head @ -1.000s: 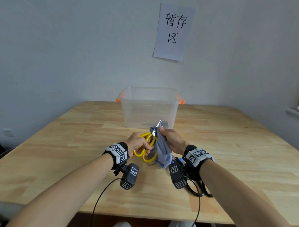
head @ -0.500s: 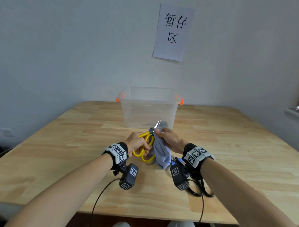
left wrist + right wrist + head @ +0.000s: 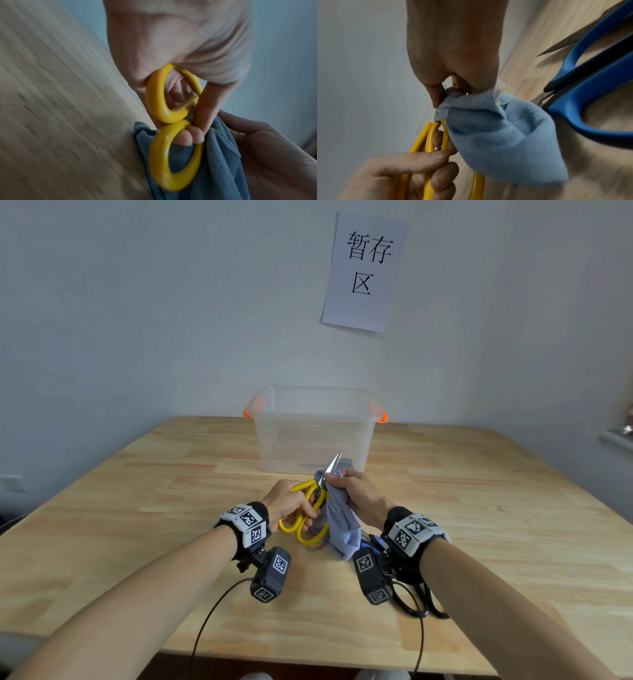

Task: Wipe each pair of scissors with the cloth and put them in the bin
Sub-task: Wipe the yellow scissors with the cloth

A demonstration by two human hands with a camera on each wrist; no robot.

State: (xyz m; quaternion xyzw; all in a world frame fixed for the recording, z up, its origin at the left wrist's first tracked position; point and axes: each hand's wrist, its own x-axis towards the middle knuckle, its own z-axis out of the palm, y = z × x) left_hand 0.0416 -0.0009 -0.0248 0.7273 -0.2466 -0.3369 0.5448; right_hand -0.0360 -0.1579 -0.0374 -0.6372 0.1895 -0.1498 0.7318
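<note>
Table (image 3: 137, 525): bin (image 3: 313, 433) perhaps holds scissors.

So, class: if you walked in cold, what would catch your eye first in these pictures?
The yellow scissors at the table's middle, gripped by the left hand while the right hand pinches a blue cloth round the blades. Behind them stands a clear bin with orange handles, under a paper sign on the wall.

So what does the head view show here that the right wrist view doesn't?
Only the head view shows the clear bin, the paper sign on the wall and the bare blade tip. Only the right wrist view shows the blue scissors clearly, lying on the table. Both show the left hand gripping the yellow scissors and the right hand pinching the cloth around the blades.
</note>
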